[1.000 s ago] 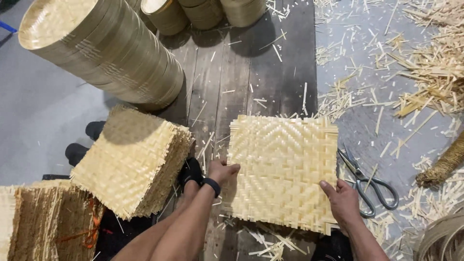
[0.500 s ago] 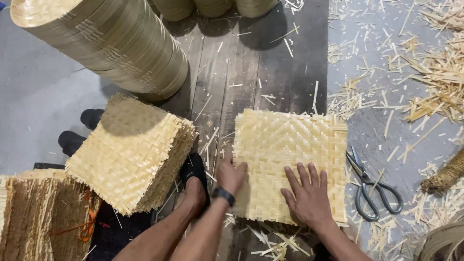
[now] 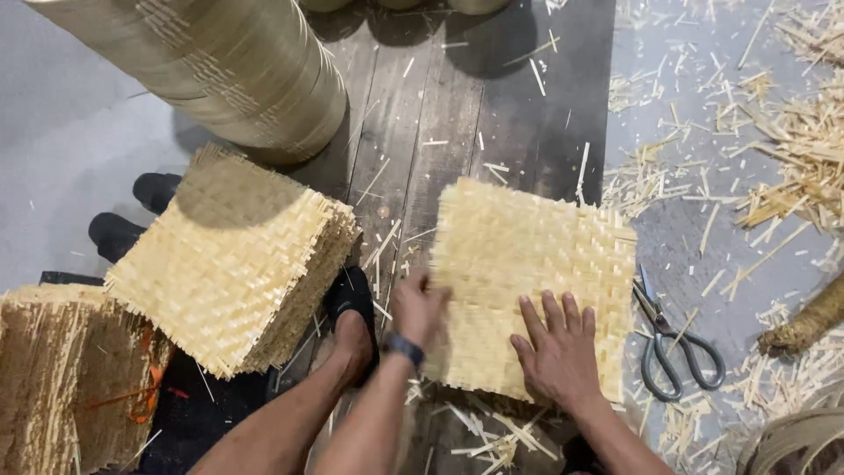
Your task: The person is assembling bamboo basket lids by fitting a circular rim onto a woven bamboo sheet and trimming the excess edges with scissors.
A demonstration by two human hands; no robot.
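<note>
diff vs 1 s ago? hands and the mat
The right hand left the mat's right edge, slid inward and now lies flat on top, fingers spread. The left hand kept to the mat's left edge, shifting slightly and blurred now. The mat turned a little on the boards. The scissors, the mat stack and the big roll stayed put.

On the dark plank board (image 3: pixel 492 97) lay my woven mat (image 3: pixel 536 264), a mat stack (image 3: pixel 229 264), splinters; scissors (image 3: pixel 673 339) lay beside.
</note>
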